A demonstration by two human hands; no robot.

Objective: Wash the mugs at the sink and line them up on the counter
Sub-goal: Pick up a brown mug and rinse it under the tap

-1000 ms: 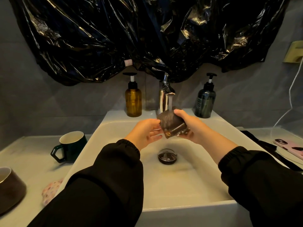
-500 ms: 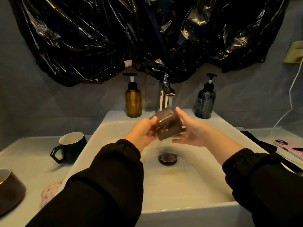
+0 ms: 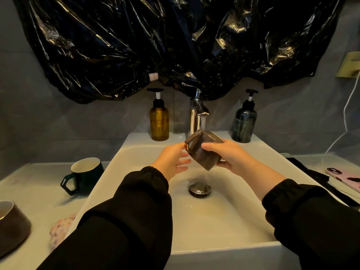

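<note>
Mug now tilted, apparently right-hand only.

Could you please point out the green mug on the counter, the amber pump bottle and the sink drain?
green mug (image 3: 91, 174), head view, on its dark outer wall.
amber pump bottle (image 3: 159, 124), head view, on its amber body.
sink drain (image 3: 199, 187), head view, on the stopper.

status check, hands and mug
right hand gripping brown mug under running tap; left hand open beside handle; green mug waiting on counter
</note>
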